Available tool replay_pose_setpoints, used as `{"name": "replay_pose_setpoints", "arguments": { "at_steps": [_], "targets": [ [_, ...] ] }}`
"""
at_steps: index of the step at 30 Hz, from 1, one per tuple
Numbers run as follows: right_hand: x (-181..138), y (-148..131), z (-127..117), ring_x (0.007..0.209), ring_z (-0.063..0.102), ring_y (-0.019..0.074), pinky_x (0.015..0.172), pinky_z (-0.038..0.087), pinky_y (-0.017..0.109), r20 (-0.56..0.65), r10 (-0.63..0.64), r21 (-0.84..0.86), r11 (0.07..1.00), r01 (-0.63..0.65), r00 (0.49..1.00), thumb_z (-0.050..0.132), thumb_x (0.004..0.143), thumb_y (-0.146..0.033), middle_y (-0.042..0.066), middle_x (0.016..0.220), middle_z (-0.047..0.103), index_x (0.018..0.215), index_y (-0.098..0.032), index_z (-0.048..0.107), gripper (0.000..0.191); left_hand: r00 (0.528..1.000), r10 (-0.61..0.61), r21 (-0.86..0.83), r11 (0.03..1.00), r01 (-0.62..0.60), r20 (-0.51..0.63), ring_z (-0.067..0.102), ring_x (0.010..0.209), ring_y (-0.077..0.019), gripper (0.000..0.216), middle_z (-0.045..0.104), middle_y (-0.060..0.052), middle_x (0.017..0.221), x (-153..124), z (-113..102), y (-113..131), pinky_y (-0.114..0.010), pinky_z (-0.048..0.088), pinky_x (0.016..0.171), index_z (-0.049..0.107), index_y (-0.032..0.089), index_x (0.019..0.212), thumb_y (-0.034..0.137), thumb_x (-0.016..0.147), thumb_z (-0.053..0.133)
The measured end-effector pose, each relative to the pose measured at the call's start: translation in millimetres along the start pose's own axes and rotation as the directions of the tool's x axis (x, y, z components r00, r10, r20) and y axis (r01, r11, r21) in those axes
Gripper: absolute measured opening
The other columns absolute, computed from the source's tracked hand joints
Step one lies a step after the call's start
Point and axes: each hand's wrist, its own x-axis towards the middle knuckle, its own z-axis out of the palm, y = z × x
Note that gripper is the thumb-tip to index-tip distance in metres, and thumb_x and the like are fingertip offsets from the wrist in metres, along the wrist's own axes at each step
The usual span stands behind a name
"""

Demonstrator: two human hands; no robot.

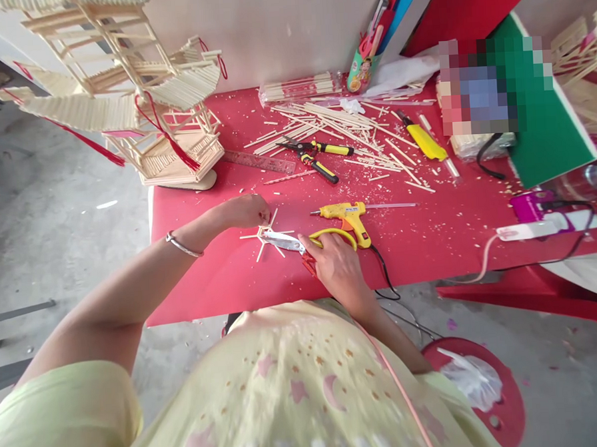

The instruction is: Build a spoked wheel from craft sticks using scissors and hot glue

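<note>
A small hexagonal frame of thin wooden sticks (260, 250), its sticks radiating outward, lies on the red tabletop (196, 282). My right hand (338, 268) is closed on a pair of scissors (285, 241) with yellow and red handles. Their blades point left and reach over the middle of the stick frame. Just beyond the frame, my left hand (248, 211) is closed with its fingertips down at the frame's far side; what they pinch is too small to make out. A yellow hot glue gun (345, 214) with a clear glue stick lies beyond my right hand.
A tiered stick-built pagoda (174, 150) with red tassels stands at the back left. Pliers (312, 157), loose sticks (343, 121), a ruler (260, 161) and a yellow-handled tool (427, 142) lie behind. A power strip (529, 229) and cables are at the right.
</note>
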Motion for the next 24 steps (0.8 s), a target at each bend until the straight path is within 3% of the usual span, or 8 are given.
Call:
{"name": "replay_pose_setpoints", "arguments": {
  "at_steps": [2, 9, 17, 24],
  "targets": [
    [0, 0, 0, 0.103, 0.055, 0.0265, 0.083, 0.040, 0.035, 0.003, -0.001, 0.002, 1.000, 0.001, 1.000, 0.040, 0.102, -0.013, 0.013, 0.109, 0.063, 0.154, -0.029, 0.050, 0.055, 0.999, 0.012, 0.016, 1.000, -0.012, 0.047, 0.067, 0.079, -0.0176, 0.025, 0.079, -0.006, 0.091, -1, -2, 3, -0.025, 0.041, 0.068, 0.080, 0.019, 0.080, 0.018, 0.077, 0.055],
    [0, 0, 0, 0.105, 0.054, 0.0266, 0.085, 0.041, 0.035, 0.007, 0.003, 0.002, 1.000, -0.003, 1.000, 0.041, 0.101, -0.011, 0.013, 0.111, 0.063, 0.154, -0.029, 0.049, 0.057, 0.998, -0.052, 0.017, 0.999, 0.052, 0.040, 0.068, 0.087, -0.0199, 0.027, 0.080, -0.006, 0.101, -4, -2, 7, -0.026, 0.043, 0.071, 0.082, 0.020, 0.089, 0.020, 0.081, 0.056],
    [0, 0, 1, 0.104, 0.055, 0.0263, 0.083, 0.042, 0.035, -0.013, -0.004, -0.005, 1.000, 0.004, 1.000, 0.040, 0.101, -0.012, 0.013, 0.110, 0.064, 0.153, -0.029, 0.051, 0.055, 0.999, -0.034, -0.020, 0.999, 0.035, 0.024, 0.068, 0.087, -0.0214, 0.025, 0.080, -0.007, 0.100, -5, 0, 4, -0.028, 0.044, 0.074, 0.081, 0.018, 0.088, 0.018, 0.079, 0.058],
    [-2, 4, 4, 0.105, 0.057, 0.0263, 0.083, 0.044, 0.035, -0.032, -0.039, 0.026, 0.999, 0.039, 0.999, 0.048, 0.096, -0.010, 0.013, 0.114, 0.065, 0.154, -0.030, 0.050, 0.062, 0.995, -0.102, -0.205, 0.973, 0.102, 0.008, 0.067, 0.080, -0.0211, 0.022, 0.078, -0.008, 0.090, -9, 5, -4, -0.028, 0.044, 0.068, 0.079, 0.016, 0.084, 0.020, 0.076, 0.059]
  ]
}}
